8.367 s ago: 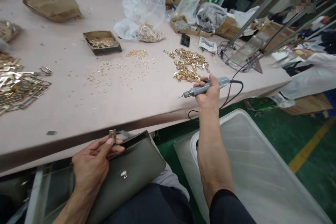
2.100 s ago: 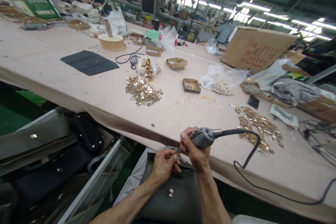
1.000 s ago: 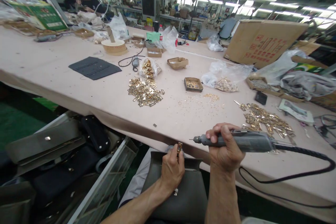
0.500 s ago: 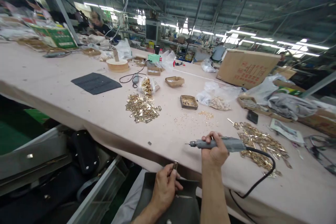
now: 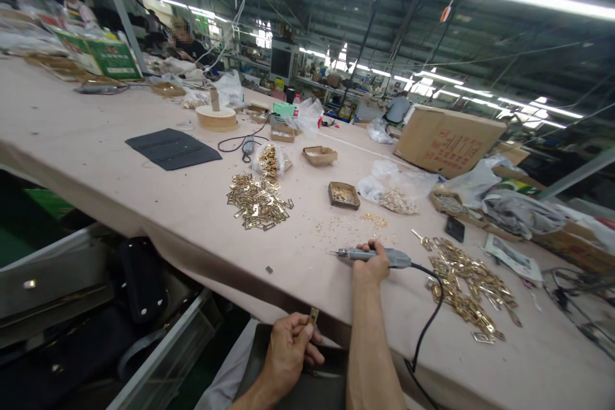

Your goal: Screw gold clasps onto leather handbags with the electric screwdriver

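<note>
Head view: one corded driver (image 5: 398, 259), one small gold-toned plate (image 5: 313, 316), two bare hands.
Right hand (image 5: 375, 261): closed round the driver's grey body, above the pale table (image 5: 192, 218), thin bit pointing left; contact with the tabletop cannot be told. Left hand (image 5: 288, 352): plate pinched upright between thumb and fingers, near the table edge, well apart from the bit, above an olive-grey bag (image 5: 331, 365) on the lap. On the table: left metal pile (image 5: 259, 208); right metal pile (image 5: 473, 282), its cord-side edge near the driver; loose tiny pieces (image 5: 375, 220) between the piles; shallow box (image 5: 344, 204) just beyond them; black sheet (image 5: 170, 148), farther left. Lower left: crate (image 5: 163, 352) with dark bags (image 5: 141, 278).
</note>
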Demonstrator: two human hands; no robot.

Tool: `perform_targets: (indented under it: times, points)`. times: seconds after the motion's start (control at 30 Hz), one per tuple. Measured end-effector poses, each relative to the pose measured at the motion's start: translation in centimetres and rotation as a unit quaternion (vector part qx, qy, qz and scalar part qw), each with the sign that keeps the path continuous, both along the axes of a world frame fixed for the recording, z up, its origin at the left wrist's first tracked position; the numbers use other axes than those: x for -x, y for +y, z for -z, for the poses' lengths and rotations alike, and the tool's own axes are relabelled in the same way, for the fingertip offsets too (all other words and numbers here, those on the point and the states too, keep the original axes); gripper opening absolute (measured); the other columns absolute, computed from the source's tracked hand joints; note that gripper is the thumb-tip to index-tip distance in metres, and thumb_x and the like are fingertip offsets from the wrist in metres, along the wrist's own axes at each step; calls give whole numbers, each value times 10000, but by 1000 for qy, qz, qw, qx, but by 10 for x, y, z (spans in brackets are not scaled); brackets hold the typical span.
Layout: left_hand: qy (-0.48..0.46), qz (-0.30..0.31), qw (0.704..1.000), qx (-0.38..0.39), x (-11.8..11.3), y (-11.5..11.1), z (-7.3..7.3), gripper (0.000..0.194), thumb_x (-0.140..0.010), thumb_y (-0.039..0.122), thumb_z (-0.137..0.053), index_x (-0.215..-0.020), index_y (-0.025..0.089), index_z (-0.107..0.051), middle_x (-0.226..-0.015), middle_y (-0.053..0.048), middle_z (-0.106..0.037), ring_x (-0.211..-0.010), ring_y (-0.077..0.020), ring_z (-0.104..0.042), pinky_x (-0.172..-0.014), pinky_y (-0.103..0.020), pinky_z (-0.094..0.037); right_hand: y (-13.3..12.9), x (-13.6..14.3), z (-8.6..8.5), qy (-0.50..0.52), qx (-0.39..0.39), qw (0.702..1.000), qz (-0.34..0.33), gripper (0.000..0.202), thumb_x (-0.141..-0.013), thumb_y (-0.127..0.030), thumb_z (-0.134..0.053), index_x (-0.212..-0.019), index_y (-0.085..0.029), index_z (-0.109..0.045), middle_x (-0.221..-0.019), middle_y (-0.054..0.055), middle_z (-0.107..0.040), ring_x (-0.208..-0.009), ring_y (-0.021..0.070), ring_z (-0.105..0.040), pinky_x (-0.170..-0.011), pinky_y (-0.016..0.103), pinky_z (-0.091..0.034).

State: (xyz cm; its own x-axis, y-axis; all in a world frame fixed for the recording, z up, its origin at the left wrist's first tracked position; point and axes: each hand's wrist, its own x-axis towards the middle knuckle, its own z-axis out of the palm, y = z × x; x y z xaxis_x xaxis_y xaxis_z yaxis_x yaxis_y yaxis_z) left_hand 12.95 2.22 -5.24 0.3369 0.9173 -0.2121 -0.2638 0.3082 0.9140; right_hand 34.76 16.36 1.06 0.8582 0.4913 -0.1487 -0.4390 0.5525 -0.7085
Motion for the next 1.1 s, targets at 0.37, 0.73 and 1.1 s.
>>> perform_targets:
  times: [0.37,0.73,1.1]
  points:
    - [13,-2,1000,0,2,3,-4,428,-846,564,-660,-841,137,-626,-761,-89,-739,-481,-172,-708,-427,-200,-507,7,3,10,16,11,1000,4,296,-729,-247,-730,-806,-212,-446,-739,-47,-571,-493,76,-492,-474,249,-522]
    - [9,3,1000,2,2,5,2,413,-867,549,-648,-858,137,-634,-772,-92,-740,-496,-179,-716,-431,-207,-518,7,8,9,21,12,1000,10,300,-732,-224,-742,-818,-209,-455,-764,-39,-576,-520,78,-505,-484,251,-528]
    - [11,6,1000,-4,2,4,4,393,-896,526,-629,-866,135,-627,-767,-92,-742,-500,-174,-716,-442,-204,-517,5,10,8,16,10,1000,5,267,-716,-225,-712,-801,-209,-459,-763,-32,-578,-517,84,-498,-471,253,-512]
